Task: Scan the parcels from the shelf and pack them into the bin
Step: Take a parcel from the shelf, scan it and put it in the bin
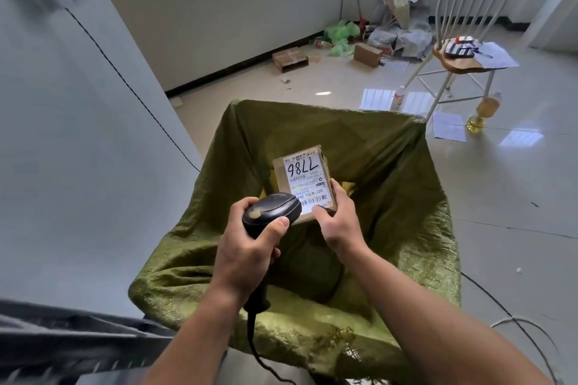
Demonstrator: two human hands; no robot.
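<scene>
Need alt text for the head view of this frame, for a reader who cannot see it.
Seen from above, a person's left hand aims a black corded barcode scanner at the label of a small cardboard parcel held in the right hand over a bin lined with green cloth. A white chair and scattered packaging stand on the tiled floor behind.

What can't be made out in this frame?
Head view only:
- Bin floor: dark, hidden by the hands and parcel.
- Barcode: partly covered by the scanner in the left hand.
- Label's fine print: too small.
- Shelf: not in view.
- Right hand: fingers behind the parcel hidden.
</scene>
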